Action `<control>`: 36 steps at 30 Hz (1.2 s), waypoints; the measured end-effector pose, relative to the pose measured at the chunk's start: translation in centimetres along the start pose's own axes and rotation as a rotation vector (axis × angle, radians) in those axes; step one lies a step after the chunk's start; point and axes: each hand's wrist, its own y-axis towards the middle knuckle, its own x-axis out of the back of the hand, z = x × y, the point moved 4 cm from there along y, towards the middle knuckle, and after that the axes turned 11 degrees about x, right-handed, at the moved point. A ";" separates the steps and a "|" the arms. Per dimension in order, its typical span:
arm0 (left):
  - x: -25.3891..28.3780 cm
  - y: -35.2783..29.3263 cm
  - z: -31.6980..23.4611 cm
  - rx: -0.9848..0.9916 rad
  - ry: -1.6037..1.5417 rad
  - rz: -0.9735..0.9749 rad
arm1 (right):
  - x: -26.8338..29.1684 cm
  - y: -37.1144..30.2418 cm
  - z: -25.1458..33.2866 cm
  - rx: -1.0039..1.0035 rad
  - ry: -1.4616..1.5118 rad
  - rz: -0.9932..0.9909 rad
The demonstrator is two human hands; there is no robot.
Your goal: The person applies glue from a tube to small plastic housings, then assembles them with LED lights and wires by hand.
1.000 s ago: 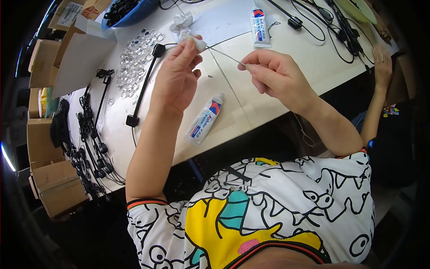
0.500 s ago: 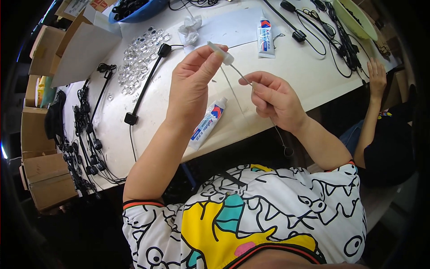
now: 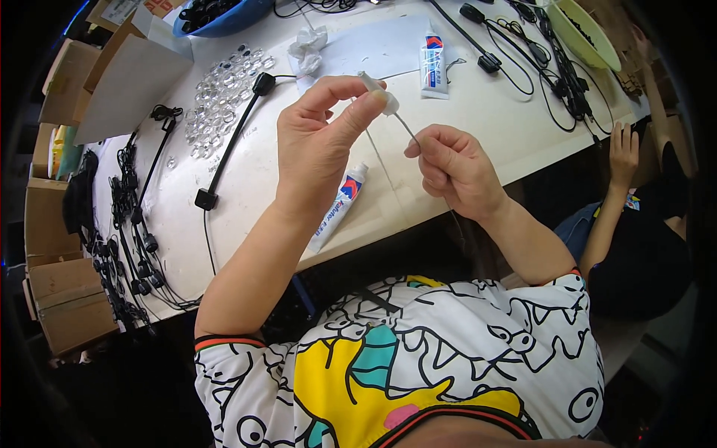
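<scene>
Above the table, my left hand [image 3: 310,153] pinches a small white cone-shaped nozzle cap [image 3: 391,107] between thumb and forefinger. A thin stiff wire [image 3: 405,128] runs from the cap's wide end to my right hand [image 3: 457,168], whose thumb and fingers are closed round it. The wire's lower end hangs below that hand, dark and hard to make out. How far the wire reaches inside the cap is hidden. Beside my left wrist lies a white, blue and red squeeze tube [image 3: 341,205], partly covered by my forearm. A second such tube [image 3: 433,69] lies farther back.
Clear glass-like pieces [image 3: 216,112] lie left of my hands, beside a black bar with a cable [image 3: 235,142]. Crumpled tissue [image 3: 308,51] sits on white paper. Black cables line both sides. A blue bowl [image 3: 246,16] and a green basin [image 3: 609,51] stand behind. Another person's hand [image 3: 624,153] rests at the right edge.
My right hand's fingers have closed more tightly round the wire. The whole view has shifted slightly, and another arm shows at the far upper right.
</scene>
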 end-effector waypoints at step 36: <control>-1.2 -0.5 -0.5 -0.217 0.278 -0.021 | 0.7 -2.1 -1.7 -0.074 0.263 0.052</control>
